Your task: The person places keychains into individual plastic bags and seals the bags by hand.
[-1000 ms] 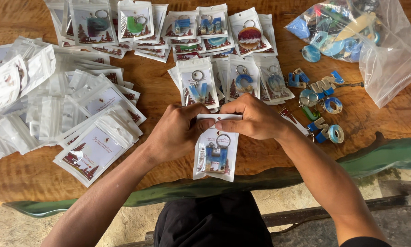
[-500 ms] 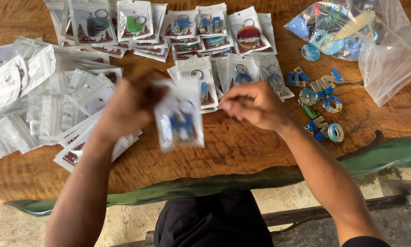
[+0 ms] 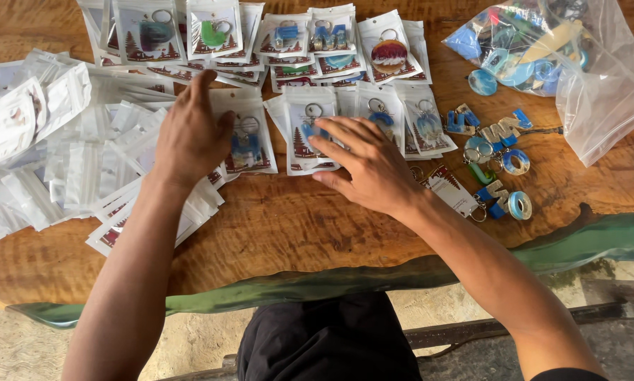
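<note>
Two packets partly hidden: left hand point(image 3: 190, 134) covers one, right hand point(image 3: 370, 166) another.

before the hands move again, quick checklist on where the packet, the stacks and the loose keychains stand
1. Left hand flat beside the packed keychain packet, thumb on its edge: ok.
2. That packet lies flat on the wooden table, not dangling: ok.
3. Right hand rests with its fingertips on a neighbouring packet, nothing gripped: ok.
4. Packet's seal shut: cannot tell.
5. Loose keychains within reach of the right hand: ok.
6. Empty pouches in a neat stack: not ok, scattered.
</note>
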